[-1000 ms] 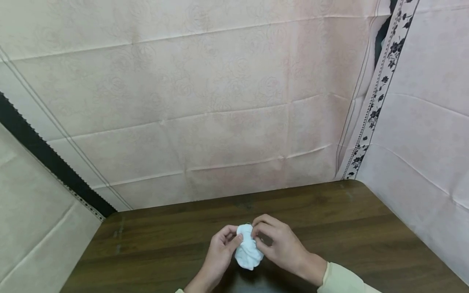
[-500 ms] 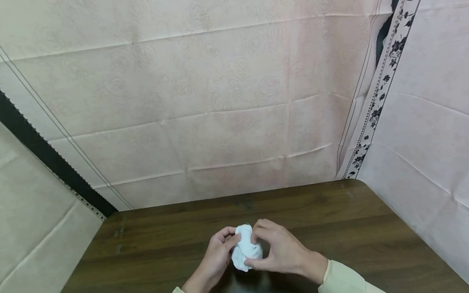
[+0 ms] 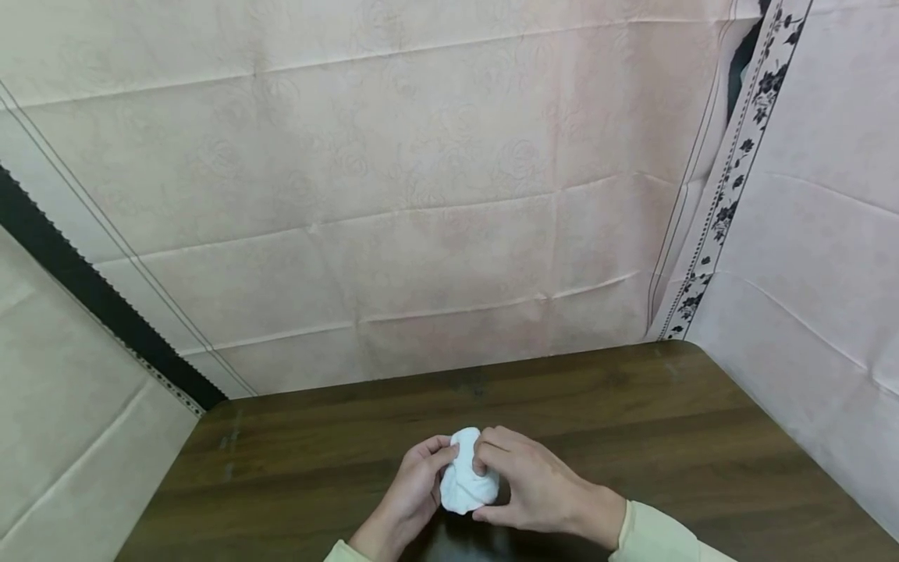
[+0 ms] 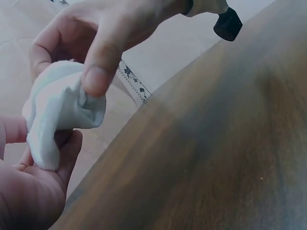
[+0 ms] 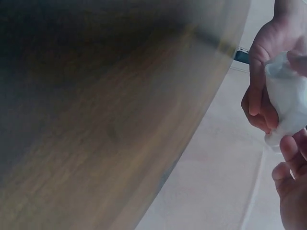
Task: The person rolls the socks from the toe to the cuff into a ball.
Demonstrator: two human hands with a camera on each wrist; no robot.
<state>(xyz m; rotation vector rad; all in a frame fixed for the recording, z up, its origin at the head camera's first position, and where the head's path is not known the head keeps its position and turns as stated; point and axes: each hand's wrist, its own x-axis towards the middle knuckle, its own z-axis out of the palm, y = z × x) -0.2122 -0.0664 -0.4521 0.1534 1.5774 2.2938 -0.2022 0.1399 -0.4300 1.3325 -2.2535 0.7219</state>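
A bunched white cloth bundle (image 3: 461,478), which looks like a rolled-up sock, is held between both hands above the table. My left hand (image 3: 413,488) grips its left side, thumb on the near face. From the right, my right hand (image 3: 539,485) holds it with curled fingers over the upper part and the thumb low at the edge. In the left wrist view the sock (image 4: 50,108) shows soft folds and a tucked opening, where the right thumb (image 4: 98,76) presses in. A narrower end hangs down into the left palm.
A dark brown wooden table (image 3: 316,437) lies under the hands, with a rounded far right corner. Pale patterned cloth sheets (image 3: 421,195) hang behind and at both sides. One has a black floral border (image 3: 723,203); a black strip (image 3: 91,289) runs down the left.
The right thumb has moved down to the bundle's lower edge, and the right fingers have come further over its upper part. The bundle has shifted slightly left.
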